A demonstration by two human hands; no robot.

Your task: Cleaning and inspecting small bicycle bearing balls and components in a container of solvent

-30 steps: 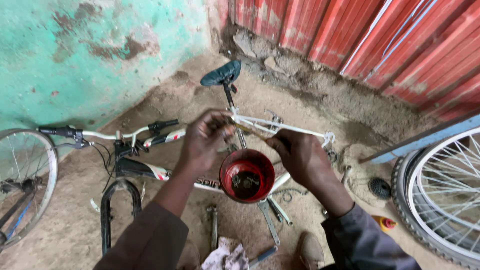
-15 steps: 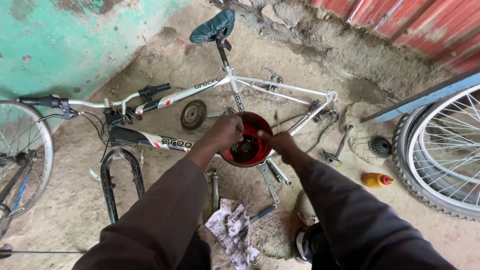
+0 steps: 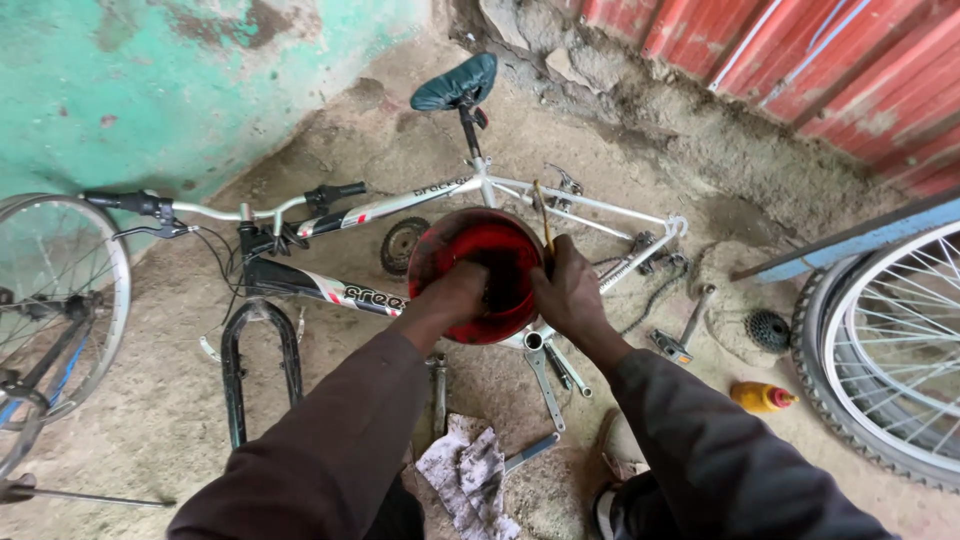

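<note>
Gripping the red bowl [image 3: 490, 262] by its right rim, the right hand [image 3: 568, 292] also pinches a thin stick [image 3: 543, 215]. His left hand [image 3: 458, 290] reaches inside, grip hidden. Both hover above the stripped bicycle frame [image 3: 400, 205] on the dirt ground [image 3: 150, 400].

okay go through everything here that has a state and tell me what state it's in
red bowl: tilted, dirty inside
left hand: reaching into the bowl
right hand: gripping the bowl's rim and a thin stick
bicycle frame: lying down, wheels off
rag: crumpled on the ground
yellow bottle: lying down, capped
</note>
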